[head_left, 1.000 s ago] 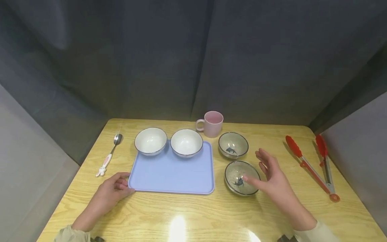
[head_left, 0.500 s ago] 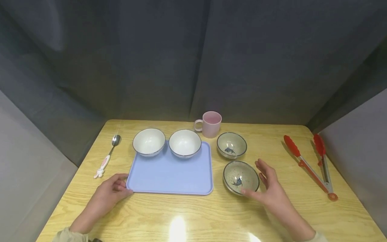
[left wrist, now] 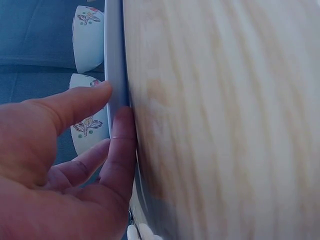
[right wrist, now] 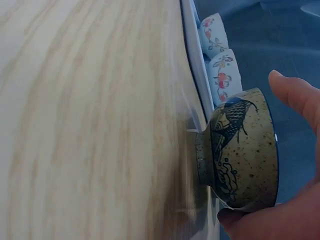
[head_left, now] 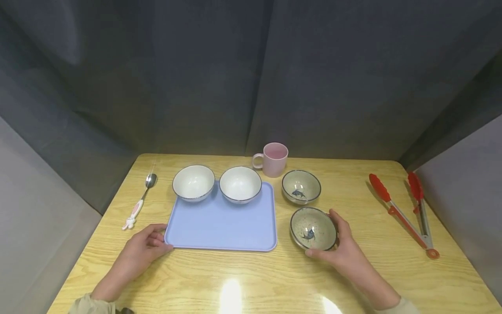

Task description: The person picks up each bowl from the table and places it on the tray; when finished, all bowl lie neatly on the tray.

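Note:
At its near left corner, the blue tray (head_left: 221,226) is gripped by my left hand (head_left: 135,255); the left wrist view has the thumb above the tray's edge (left wrist: 116,55) and a finger along its underside. Two white bowls (head_left: 194,183) (head_left: 240,185) stand at the tray's back edge. My right hand (head_left: 349,257) is curved round the right and near side of the closer speckled bowl (head_left: 312,227), which has a fish drawn inside. In the right wrist view, fingers touch that bowl's side (right wrist: 245,155), and the thumb is near its rim.
Behind the closer speckled bowl is a similar one (head_left: 301,187). A pink mug (head_left: 274,160) stands at the back, right of centre. A spoon with a rabbit handle (head_left: 135,211) lies left; red-tipped tongs (head_left: 408,222) lie spread at the right. Dark curtain (head_left: 196,87) hangs behind.
My right hand has come down and closed in on the near speckled bowl, its thumb moving from over the bowl to the near rim. The left hand stays at the tray corner.

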The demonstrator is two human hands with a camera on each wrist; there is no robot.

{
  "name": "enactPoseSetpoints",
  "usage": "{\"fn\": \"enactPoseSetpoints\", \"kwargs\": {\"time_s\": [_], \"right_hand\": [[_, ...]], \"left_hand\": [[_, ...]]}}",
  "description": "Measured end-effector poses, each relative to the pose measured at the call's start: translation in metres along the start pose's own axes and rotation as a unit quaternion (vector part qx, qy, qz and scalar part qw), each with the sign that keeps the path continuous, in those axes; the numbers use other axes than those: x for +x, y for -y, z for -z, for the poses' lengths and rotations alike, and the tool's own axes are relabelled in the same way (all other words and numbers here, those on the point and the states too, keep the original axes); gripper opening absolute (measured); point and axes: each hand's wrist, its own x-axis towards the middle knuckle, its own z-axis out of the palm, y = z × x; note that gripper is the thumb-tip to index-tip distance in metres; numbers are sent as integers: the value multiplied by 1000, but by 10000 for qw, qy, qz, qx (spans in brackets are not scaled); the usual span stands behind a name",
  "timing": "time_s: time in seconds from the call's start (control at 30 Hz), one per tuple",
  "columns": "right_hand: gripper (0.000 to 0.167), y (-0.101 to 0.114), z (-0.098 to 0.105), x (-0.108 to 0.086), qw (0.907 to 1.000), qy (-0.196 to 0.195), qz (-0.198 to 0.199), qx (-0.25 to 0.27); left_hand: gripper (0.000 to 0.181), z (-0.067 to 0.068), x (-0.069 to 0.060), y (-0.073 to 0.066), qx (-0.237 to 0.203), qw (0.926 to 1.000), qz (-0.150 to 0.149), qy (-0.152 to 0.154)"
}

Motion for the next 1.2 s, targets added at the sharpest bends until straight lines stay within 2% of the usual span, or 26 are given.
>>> {"fn": "enactPoseSetpoints", "kwargs": {"time_s": [0.37, 0.63, 1.2], "right_hand": [[150, 0, -4, 2, 9982, 115, -469, -348], [149, -3, -7, 4, 9981, 2, -408, -470], [148, -1, -7, 4, 9979, -25, -466, -447]], "left_hand": [[70, -1, 0, 3, -26, 10000, -36, 35], [69, -2, -1, 2, -21, 10000, 22, 15], [69, -1, 0, 4, -24, 9999, -122, -8]]}}
